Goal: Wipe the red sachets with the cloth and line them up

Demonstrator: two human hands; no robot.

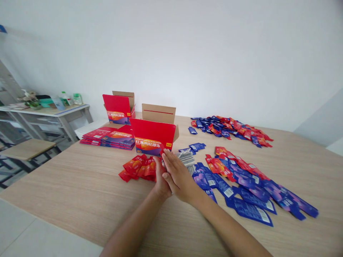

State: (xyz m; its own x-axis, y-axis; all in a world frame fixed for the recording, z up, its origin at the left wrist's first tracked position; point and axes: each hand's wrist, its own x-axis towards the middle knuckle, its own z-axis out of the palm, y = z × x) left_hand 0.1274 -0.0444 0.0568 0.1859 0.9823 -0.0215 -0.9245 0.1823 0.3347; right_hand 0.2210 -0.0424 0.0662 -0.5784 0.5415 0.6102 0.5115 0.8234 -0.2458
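My left hand [160, 180] and my right hand [179, 175] are pressed together at the table's middle, just in front of an open red carton [152, 138]. Between the palms sits a bundle of sachets [187, 159]; its grey striped edges stick out past the right fingers. The right hand covers most of the left one. A small heap of red sachets [138, 168] lies directly left of my left hand. Blue and red sachets [241, 182] are spread out to the right of my right hand.
A second open red carton [119, 107] stands behind a stack of flat red cartons [109, 137]. Another pile of mixed sachets [230, 129] lies far right on the wooden table [80, 192]. A side desk with bottles [53, 110] stands at the left wall.
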